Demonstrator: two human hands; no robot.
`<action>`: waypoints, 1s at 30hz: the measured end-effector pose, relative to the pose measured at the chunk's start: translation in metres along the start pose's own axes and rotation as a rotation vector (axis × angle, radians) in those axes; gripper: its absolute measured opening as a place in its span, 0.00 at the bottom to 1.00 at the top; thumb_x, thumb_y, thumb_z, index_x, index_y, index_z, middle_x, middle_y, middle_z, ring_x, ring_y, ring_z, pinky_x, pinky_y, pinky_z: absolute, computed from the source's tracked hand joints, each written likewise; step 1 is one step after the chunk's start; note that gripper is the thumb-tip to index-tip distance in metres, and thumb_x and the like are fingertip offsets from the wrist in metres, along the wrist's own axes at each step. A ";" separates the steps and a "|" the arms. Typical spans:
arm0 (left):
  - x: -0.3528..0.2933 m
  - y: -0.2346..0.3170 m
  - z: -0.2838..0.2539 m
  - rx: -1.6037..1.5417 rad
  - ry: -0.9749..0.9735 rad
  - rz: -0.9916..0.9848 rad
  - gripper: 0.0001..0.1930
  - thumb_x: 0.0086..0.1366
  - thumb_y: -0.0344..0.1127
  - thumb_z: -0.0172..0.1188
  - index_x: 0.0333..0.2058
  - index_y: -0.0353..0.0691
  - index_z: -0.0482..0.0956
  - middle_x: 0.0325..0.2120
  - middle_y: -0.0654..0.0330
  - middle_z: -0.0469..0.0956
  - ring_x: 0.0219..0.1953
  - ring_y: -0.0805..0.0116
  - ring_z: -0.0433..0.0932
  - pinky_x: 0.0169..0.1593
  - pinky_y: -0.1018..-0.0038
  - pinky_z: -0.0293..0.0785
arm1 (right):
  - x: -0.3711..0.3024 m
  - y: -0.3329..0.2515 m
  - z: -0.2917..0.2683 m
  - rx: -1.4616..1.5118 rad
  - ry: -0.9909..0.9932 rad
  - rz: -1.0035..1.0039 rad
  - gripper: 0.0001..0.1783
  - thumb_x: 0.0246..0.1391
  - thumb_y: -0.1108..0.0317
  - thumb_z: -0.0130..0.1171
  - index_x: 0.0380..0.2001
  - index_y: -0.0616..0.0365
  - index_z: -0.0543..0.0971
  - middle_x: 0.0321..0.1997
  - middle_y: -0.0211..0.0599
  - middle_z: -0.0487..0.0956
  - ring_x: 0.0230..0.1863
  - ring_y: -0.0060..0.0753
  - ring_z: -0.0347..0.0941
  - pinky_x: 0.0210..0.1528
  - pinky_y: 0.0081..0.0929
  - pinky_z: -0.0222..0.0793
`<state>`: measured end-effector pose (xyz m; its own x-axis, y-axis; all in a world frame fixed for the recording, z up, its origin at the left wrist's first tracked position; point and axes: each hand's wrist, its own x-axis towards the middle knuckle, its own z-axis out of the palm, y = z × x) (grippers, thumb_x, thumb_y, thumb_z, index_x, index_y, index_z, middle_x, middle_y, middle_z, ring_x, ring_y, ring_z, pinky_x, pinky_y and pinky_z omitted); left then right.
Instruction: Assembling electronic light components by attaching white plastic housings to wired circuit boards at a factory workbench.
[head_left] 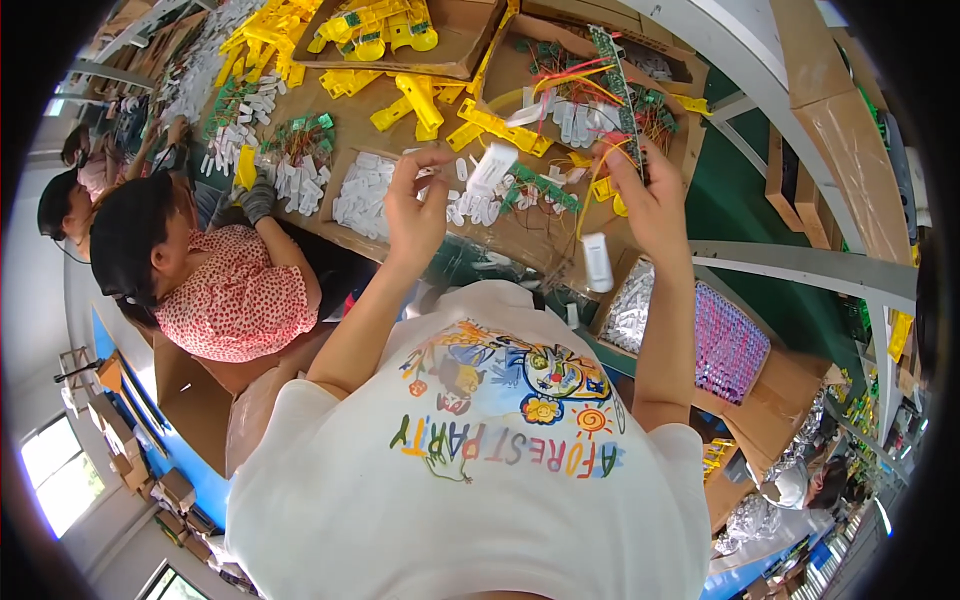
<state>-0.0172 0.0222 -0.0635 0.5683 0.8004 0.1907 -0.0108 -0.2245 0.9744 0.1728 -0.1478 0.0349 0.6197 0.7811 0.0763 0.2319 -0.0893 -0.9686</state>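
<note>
So the right hand [648, 195] is pinching a long green circuit board [622, 90] near its lower end. A white plastic piece [597, 265] dangles below the circuit board, by a yellow wire [579, 212]. Left of the circuit board, the left hand [418, 215] has its thumb and fingertips apart, another white piece [492, 168] just beyond them (can't tell if it's resting on anything).

Circuit board [619, 85] in right fingers [622, 174], carton [456, 40] left on table [350, 112], co-worker [240, 300] further left, boxed pieces [629, 312] near right
</note>
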 end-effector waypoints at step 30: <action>0.001 0.053 -0.005 -0.454 -0.412 0.140 0.16 0.45 0.16 0.69 0.29 0.36 0.70 0.36 0.50 0.75 0.40 0.65 0.77 0.42 0.74 0.77 | -0.056 0.013 0.001 0.032 -0.138 -0.049 0.12 0.47 0.72 0.63 0.37 0.60 0.76 0.38 0.28 0.70 0.35 0.21 0.62 0.40 0.18 0.59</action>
<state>-0.0210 0.0138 -0.0107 0.8057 0.4804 0.3464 -0.4045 0.0192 0.9143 0.1403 -0.1917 0.0180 0.4983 0.8620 0.0929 0.2345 -0.0309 -0.9716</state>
